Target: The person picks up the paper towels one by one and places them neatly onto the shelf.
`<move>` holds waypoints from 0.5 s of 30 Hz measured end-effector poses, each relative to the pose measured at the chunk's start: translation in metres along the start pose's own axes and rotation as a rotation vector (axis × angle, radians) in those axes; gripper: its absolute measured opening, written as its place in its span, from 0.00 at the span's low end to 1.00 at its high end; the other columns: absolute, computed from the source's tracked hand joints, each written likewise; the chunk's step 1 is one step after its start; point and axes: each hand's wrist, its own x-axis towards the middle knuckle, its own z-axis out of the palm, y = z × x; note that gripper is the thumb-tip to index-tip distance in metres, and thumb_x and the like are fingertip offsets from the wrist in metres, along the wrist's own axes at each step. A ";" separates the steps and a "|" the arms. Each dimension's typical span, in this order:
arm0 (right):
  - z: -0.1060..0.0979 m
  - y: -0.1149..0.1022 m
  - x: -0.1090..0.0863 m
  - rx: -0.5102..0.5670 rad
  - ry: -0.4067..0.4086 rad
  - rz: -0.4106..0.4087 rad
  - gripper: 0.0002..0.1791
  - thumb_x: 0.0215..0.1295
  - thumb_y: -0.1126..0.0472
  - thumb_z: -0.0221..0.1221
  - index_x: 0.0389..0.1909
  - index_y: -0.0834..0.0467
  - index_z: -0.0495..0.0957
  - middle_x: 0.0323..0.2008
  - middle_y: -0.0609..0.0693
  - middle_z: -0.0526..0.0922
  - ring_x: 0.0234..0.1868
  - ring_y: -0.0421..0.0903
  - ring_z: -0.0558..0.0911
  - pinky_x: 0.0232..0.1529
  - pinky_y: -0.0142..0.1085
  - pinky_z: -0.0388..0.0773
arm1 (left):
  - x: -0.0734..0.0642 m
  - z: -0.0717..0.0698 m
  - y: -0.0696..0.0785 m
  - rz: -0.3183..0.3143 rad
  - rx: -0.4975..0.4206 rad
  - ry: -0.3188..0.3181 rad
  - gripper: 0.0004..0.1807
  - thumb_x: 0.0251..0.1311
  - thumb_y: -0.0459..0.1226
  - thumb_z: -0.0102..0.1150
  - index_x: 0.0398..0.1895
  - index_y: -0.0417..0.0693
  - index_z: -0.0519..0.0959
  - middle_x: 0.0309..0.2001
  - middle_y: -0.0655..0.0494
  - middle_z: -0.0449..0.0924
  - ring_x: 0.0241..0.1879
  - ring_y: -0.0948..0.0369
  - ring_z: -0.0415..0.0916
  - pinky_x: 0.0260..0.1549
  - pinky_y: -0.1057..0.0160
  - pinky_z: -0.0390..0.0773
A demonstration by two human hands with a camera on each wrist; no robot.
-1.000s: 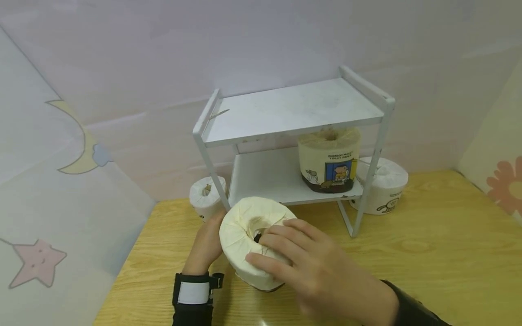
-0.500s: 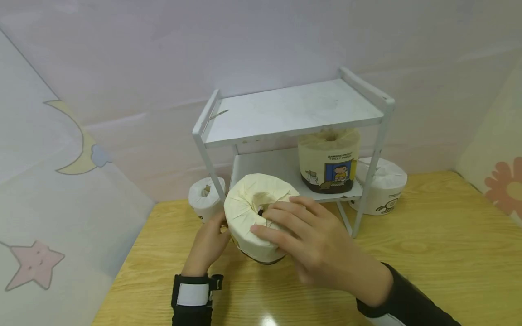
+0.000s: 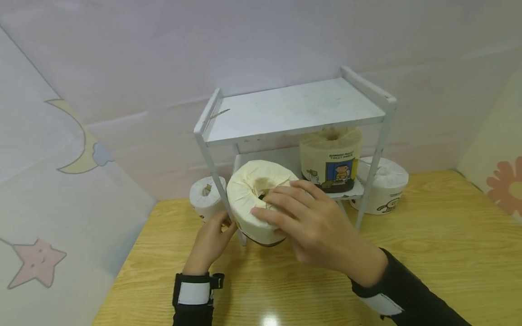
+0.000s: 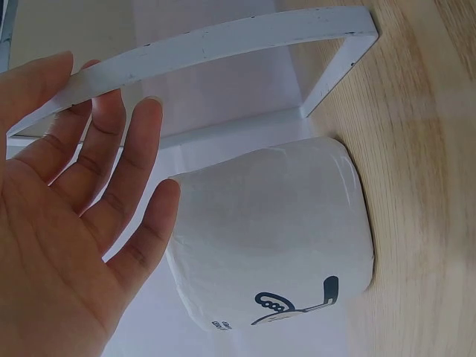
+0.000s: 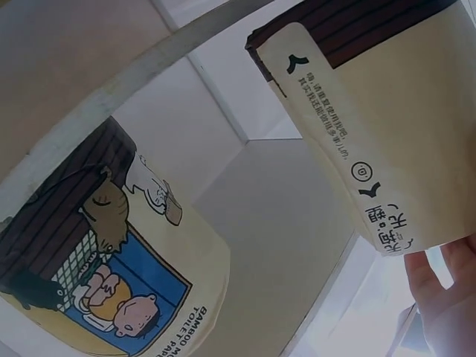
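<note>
A wrapped cream toilet roll [image 3: 248, 190] is tilted in front of the shelf's left opening. My right hand [image 3: 314, 226] grips it from above, with some fingertips at the core hole. In the right wrist view, the dark-bottomed roll [image 5: 401, 141] is beside the lower board's edge. My left hand [image 3: 209, 244] is at the left front leg of the white two-tier shelf [image 3: 293, 108]. In the left wrist view, its thumb and fingers lie on either side of that leg [image 4: 186, 56], pinching it. A matching roll [image 3: 332, 158] stands upright on the lower board's right side.
A smaller white roll [image 3: 204, 197] stands on the wooden table [image 3: 163, 253] just left of the shelf. Another white roll [image 3: 383, 185] stands behind the right leg. The upper board forms a low roof above the lower one, and a wall rises behind.
My right hand has moved the cream roll up and away from me, toward the lower board. My left hand has shifted slightly from beside the roll to the shelf leg.
</note>
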 end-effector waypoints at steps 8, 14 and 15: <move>0.000 0.007 0.004 0.005 -0.077 0.034 0.17 0.65 0.66 0.55 0.55 0.57 0.78 0.50 0.54 0.82 0.54 0.54 0.79 0.58 0.49 0.72 | 0.000 -0.001 0.000 0.009 -0.013 -0.001 0.03 0.66 0.39 0.63 0.40 0.54 0.80 0.36 0.61 0.80 0.41 0.59 0.78 0.41 0.51 0.77; 0.001 0.012 0.007 -0.006 -0.078 0.041 0.21 0.60 0.67 0.62 0.55 0.58 0.78 0.51 0.55 0.81 0.54 0.55 0.79 0.56 0.50 0.73 | 0.000 0.000 -0.001 0.013 -0.016 -0.012 0.03 0.67 0.41 0.62 0.41 0.55 0.81 0.36 0.62 0.81 0.41 0.60 0.79 0.40 0.51 0.78; 0.001 0.013 0.007 -0.011 -0.079 0.041 0.21 0.60 0.66 0.62 0.55 0.58 0.78 0.51 0.55 0.81 0.54 0.55 0.79 0.56 0.50 0.73 | 0.000 0.000 -0.001 0.013 -0.016 -0.012 0.03 0.67 0.41 0.62 0.41 0.56 0.81 0.35 0.62 0.81 0.41 0.60 0.79 0.40 0.52 0.78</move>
